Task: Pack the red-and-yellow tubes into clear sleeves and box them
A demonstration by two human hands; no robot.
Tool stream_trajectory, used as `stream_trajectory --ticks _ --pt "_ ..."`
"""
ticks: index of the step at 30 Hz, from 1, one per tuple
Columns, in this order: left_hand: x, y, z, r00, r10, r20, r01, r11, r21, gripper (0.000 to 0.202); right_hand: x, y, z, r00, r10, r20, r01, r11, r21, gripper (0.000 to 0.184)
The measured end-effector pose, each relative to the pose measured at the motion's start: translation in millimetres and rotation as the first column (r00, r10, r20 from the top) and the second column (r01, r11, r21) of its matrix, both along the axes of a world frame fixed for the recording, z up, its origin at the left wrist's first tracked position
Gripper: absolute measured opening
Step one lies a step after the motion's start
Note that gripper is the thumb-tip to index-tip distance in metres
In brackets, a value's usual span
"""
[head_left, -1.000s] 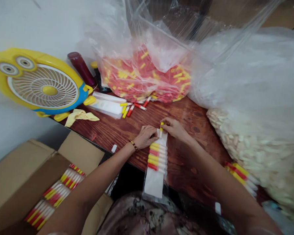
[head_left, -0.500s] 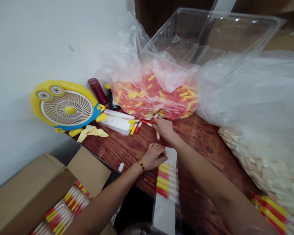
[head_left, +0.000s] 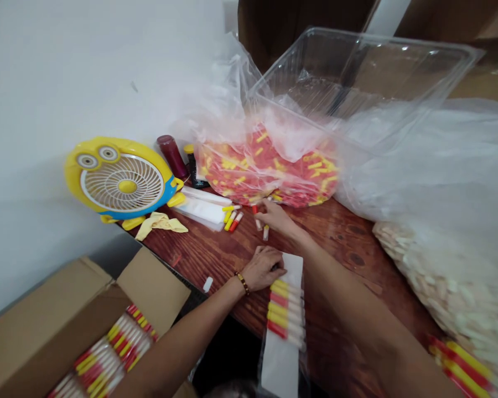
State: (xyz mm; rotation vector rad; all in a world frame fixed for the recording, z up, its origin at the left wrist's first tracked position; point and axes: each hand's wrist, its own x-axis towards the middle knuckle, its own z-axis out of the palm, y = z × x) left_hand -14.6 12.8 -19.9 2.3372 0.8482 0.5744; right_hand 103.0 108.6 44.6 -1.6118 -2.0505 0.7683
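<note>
My left hand point(head_left: 265, 268), with a beaded bracelet at the wrist, lies with curled fingers over the upper left edge of a white strip in a clear sleeve point(head_left: 292, 265). Across the strip lies a row of small white sticks with red and yellow ends point(head_left: 279, 314). Farther up the table, my right hand point(head_left: 276, 215) has its fingers drawn together at a red-ended stick point(head_left: 258, 219). A loose stick point(head_left: 266, 232) lies just below it. To the left are several more loose red- and yellow-ended sticks point(head_left: 233, 220).
A clear bag of red and yellow pieces point(head_left: 269, 171) stands behind my right hand. On the left are a yellow fan point(head_left: 126, 185), white strips point(head_left: 203, 209) and an open carton point(head_left: 45, 326) of filled packs. A large bag of pale pieces point(head_left: 440, 276) fills the right.
My right hand's fingers have drawn in around a red-ended stick, which has swung from lying sideways to pointing toward me. My left hand stays at the strip. The view has shifted slightly.
</note>
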Motion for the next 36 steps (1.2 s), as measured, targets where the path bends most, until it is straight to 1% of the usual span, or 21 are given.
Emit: stream_trajectory --ticks 1,2,3,5,7,9,12,15,19,23,28,31,33,35,36 --pt "-0.2 0.1 -0.1 1.000 -0.002 0.000 0.002 1.000 -0.001 0.011 10.6 -9.2 -3.0 0.983 -0.013 -0.185 0.005 0.999 -0.042 0.034" --pt "-0.4 0.2 -0.1 1.000 -0.004 0.000 0.004 1.000 -0.003 0.010 21.8 -19.5 -6.2 0.939 -0.039 -0.341 0.009 0.996 -0.087 0.038" --pt "-0.6 0.3 -0.1 1.000 -0.006 0.000 0.006 1.000 -0.005 0.010 33.3 -30.5 -9.5 0.893 -0.074 -0.445 0.015 0.991 -0.134 0.040" --pt "-0.9 0.9 -0.3 1.000 -0.009 0.001 0.009 1.000 -0.007 0.010 55.1 -52.7 -16.6 0.823 -0.167 -0.544 0.053 0.974 -0.219 0.040" --pt "-0.8 1.4 -0.9 1.000 -0.010 -0.002 0.010 1.000 -0.007 0.011 72.6 -72.9 -24.3 0.794 -0.263 -0.548 0.122 0.952 -0.281 0.041" --pt "-0.3 1.9 -1.5 1.000 -0.016 -0.006 0.016 1.000 -0.009 0.011 82.9 -89.6 -32.5 0.798 -0.307 -0.519 0.156 0.936 -0.314 0.040" --pt "0.5 2.2 -2.5 1.000 -0.019 -0.009 0.019 1.000 -0.022 0.012 84.2 -107.3 -42.2 0.824 -0.301 -0.480 0.141 0.929 -0.341 0.037" --pt "0.7 2.5 -3.0 1.000 -0.014 -0.003 0.014 0.999 -0.031 0.011 76.8 -116.0 -44.7 0.852 -0.259 -0.455 0.114 0.940 -0.322 0.031" --pt "0.5 2.2 -1.6 1.000 -0.017 -0.003 0.017 0.999 -0.031 0.012 70.8 -117.5 -44.5 0.868 -0.230 -0.441 0.094 0.946 -0.309 0.026" --pt "1.7 0.4 0.8 1.000 0.015 -0.013 -0.015 0.999 -0.043 0.013 68.7 -118.8 -51.3 0.858 -0.177 -0.482 0.006 0.942 -0.334 0.024" --pt "4.1 -2.0 2.5 0.999 0.047 -0.002 -0.047 0.998 -0.039 0.018 67.6 -125.6 -57.2 0.845 -0.151 -0.513 -0.038 0.940 -0.338 0.025" --pt "4.1 -1.8 2.5 0.999 0.033 -0.010 -0.033 0.999 -0.031 0.021 70.4 -125.5 -54.6 0.838 -0.147 -0.526 -0.055 0.936 -0.349 0.026" --pt "3.3 -0.7 2.3 1.000 0.019 -0.011 -0.019 0.999 -0.038 0.019 74.0 -121.8 -50.8 0.840 -0.161 -0.518 -0.022 0.944 -0.330 0.027" --pt "2.0 0.9 2.4 1.000 0.005 0.001 -0.005 0.999 -0.050 0.017 77.9 -115.8 -45.7 0.866 -0.148 -0.477 -0.004 0.953 -0.304 0.027" --pt "1.1 1.8 2.7 1.000 -0.006 0.007 0.006 0.998 -0.055 0.017 79.5 -112.4 -42.8 0.889 -0.116 -0.444 -0.023 0.955 -0.295 0.024"
